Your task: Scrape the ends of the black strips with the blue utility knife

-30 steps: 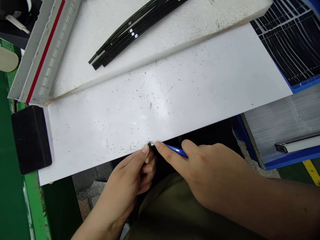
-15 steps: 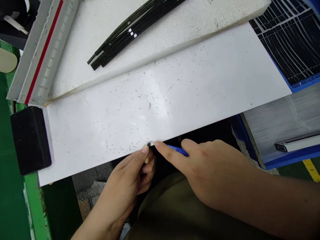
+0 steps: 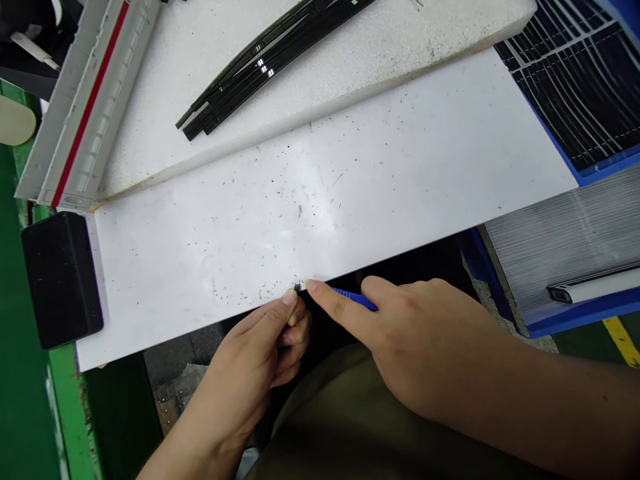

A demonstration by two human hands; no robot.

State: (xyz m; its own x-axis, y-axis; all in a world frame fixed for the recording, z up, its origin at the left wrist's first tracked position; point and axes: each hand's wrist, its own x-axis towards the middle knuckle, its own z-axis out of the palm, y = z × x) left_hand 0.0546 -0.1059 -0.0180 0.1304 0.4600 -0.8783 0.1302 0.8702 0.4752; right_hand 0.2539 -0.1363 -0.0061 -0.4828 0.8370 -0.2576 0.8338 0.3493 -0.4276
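At the near edge of the white board (image 3: 400, 160), my left hand (image 3: 265, 340) pinches a small dark piece (image 3: 297, 288) between thumb and forefinger; most of it is hidden by the fingers. My right hand (image 3: 405, 327) grips a blue-handled knife (image 3: 355, 299), with the forefinger stretched along it toward the dark piece. That finger covers nearly all of the knife's front end. Both fingertips are close together, just over the board's edge. Dark shavings (image 3: 267, 292) lie scattered on the board, densest by my left hand.
Long glossy black strips (image 3: 240, 87) rest on a white foam slab (image 3: 350, 87) behind. A black box (image 3: 63, 280) and grey profiles with a red stripe (image 3: 90, 107) are at left. Blue-edged trays hold dark strips (image 3: 575, 87) and a white bar (image 3: 595, 285) at right.
Both hands keep nearly the same pose and grip. The right forefinger has shifted very slightly left, and the view has moved a little.
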